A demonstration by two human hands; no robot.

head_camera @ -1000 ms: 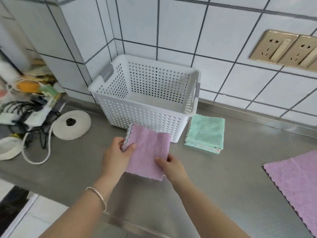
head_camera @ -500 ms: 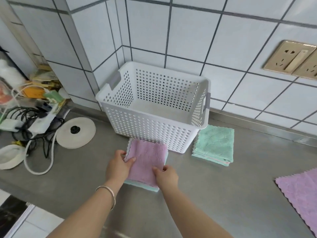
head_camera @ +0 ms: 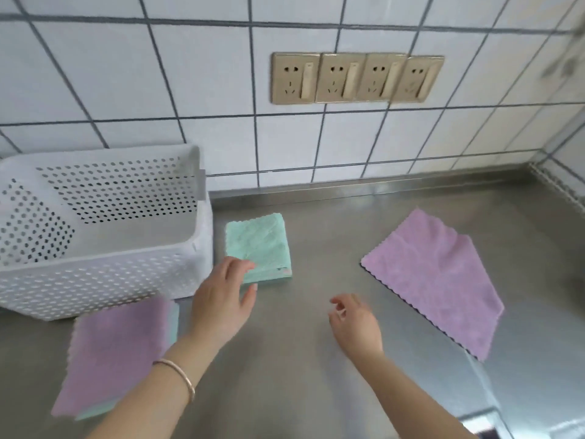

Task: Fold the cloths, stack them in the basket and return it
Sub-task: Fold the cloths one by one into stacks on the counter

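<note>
Three cloth piles on the steel counter (head_camera: 316,391): folded purple cloth (head_camera: 117,353) at 8 o'clock on a green one, folded green stack (head_camera: 258,242) at centre, flat purple cloth (head_camera: 433,277) at 3 o'clock. One white basket (head_camera: 104,274) at 9 o'clock, seemingly empty. Left hand (head_camera: 221,302) slack, fingertips over the stack; right hand (head_camera: 354,324) loose, gripping nothing. Four wall sockets (head_camera: 356,77) at 12 o'clock.

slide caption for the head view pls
Both hands, left and right, hover empty between folded cloth stacks and an unfolded purple cloth.
</note>
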